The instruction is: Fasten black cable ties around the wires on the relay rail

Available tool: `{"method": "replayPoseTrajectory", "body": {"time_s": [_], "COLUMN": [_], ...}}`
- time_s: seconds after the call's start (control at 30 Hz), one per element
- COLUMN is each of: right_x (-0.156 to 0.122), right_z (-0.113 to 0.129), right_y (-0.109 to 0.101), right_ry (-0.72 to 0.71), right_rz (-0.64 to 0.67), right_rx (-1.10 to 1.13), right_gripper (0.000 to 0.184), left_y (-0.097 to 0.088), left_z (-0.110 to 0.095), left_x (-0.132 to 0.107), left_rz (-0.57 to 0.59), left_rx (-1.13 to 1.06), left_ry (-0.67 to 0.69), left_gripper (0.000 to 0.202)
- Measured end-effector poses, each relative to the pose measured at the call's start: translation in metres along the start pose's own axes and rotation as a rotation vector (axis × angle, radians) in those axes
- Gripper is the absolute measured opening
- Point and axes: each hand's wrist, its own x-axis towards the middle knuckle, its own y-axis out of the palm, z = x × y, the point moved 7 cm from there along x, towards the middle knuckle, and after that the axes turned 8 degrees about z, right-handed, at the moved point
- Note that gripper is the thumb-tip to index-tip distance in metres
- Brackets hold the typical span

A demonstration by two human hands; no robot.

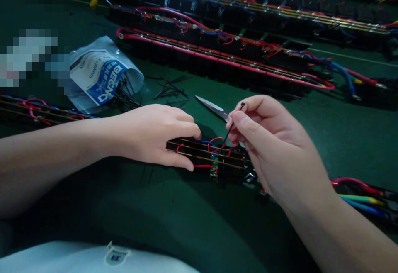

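Observation:
A long black strip with brass rails and red and blue wires lies across the green table. My left hand grips it from above, thumb on the near edge and fingers over the far edge. Just right of that hand, a small green circuit board sits on the strip. My right hand pinches a black cable tie between thumb and index finger, its head up and its tail slanting down toward the rails near the board. Scissors lie behind the strip, their handles hidden by my right hand.
A clear plastic bag with a blue and white label spills black cable ties at the back left. Loose cable ties lie beside it. More wired strips fill the back of the green table. Thick coloured cables are at right.

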Motion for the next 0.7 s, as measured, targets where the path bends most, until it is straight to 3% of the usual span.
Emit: {"method": "replayPoseTrajectory", "body": {"time_s": [0.27,0.5,0.7], "right_x": [0.007,-0.002,-0.017], "right_z": [-0.009,0.001,0.018], "right_y": [-0.01,0.002,0.013], "right_ry": [-0.009,-0.018,-0.173], "right_rz": [-0.043,0.044,0.064], "right_rx": [0.007,0.006,-0.131], "right_gripper": [0.011,0.017,0.012], "left_y": [0.001,0.004,-0.001], "left_z": [0.0,0.005,0.011], "left_x": [0.0,-0.002,-0.018], "left_rz": [-0.003,0.057,0.092], "left_rx": [-0.036,-0.1,-0.147], "left_ry": [0.025,-0.058,-0.126], "left_gripper": [0.05,0.038,0.03]}}
